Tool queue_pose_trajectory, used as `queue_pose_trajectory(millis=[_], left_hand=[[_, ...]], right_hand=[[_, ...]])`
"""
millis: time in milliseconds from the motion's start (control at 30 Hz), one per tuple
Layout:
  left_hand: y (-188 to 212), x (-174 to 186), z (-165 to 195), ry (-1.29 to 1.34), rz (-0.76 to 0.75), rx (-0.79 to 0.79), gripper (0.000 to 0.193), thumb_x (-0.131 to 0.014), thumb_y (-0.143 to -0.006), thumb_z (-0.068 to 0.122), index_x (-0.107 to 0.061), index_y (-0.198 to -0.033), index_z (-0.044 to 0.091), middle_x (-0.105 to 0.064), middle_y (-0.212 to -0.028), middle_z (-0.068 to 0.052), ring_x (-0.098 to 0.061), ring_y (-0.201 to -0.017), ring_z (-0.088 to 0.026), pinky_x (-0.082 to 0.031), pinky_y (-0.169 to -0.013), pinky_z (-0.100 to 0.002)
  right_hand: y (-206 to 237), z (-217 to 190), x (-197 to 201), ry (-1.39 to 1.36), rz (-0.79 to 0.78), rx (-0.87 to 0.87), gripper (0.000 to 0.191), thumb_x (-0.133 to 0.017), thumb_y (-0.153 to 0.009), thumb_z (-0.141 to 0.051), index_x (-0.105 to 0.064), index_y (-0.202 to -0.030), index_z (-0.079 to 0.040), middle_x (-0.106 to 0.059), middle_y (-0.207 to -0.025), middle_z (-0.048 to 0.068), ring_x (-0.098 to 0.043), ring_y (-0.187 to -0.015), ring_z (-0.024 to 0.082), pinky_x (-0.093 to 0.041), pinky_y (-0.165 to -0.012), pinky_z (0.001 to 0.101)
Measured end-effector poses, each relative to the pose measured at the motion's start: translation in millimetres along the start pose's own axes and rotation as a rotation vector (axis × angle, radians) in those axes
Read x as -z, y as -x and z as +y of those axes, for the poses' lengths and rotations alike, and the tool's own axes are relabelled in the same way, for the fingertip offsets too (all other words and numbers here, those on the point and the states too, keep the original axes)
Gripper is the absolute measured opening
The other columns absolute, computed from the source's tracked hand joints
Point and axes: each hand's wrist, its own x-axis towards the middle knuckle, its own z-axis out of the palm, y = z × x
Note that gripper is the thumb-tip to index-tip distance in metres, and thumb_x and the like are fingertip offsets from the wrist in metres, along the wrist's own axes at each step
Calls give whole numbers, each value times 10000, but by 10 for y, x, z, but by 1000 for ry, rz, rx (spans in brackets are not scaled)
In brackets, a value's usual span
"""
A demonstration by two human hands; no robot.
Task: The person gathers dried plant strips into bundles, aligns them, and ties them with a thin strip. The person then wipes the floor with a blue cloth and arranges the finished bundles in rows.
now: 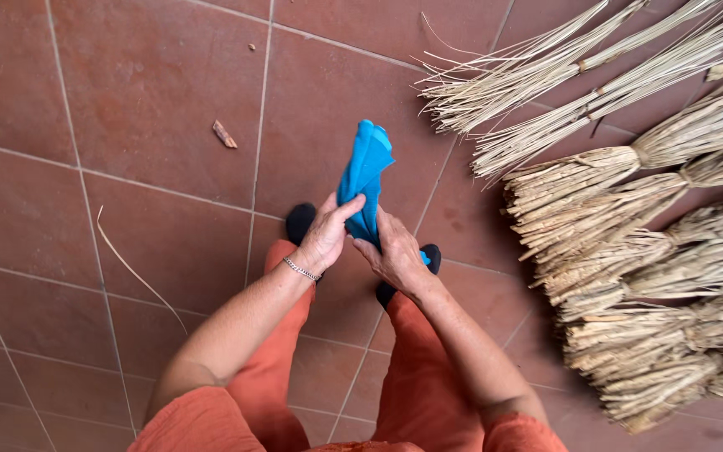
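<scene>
Blue glove [364,172]: held upright in front of you, its fingers pointing to the far side, its cuff end down between your hands. Your left hand [325,235] pinches its left edge, thumb on the fabric. Your right hand [395,255] grips the lower right edge. Dried straw bundles [629,251] lie on the tiled floor [152,100] to the right, well apart.

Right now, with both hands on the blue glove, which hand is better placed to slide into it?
Probably the right hand: it sits at the lower end of the blue glove, while the left hand already grips the glove's side with its thumb across it, steadying it.
</scene>
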Motion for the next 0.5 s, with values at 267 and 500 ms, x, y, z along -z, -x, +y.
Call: queue_pose_trajectory(millis=[267, 500], left_hand=[[1320, 383, 994, 208, 211, -320, 384, -636, -980, 150, -574, -1356, 97, -652, -1216, 4, -630, -1086, -102, -517, -976, -291], [2241, 989, 1719, 271, 346, -279, 256, -620, -1116, 251, -616, -1244, 29, -620, -924, -30, -583, -796, -140, -507, -704, -302]], right_hand=[[297, -672, 703, -297, 59, -568, 414, -716, -944, -234, -644, -1318, -73, -767, -1053, 110, -734, -957, 186, -598, -847, 347], [931, -1030, 1198, 122, -8, -593, 404, -705, -925, -326, -705, -1233, -65, -778, -1004, 140, -744, -882, 217, -593, -768, 357]])
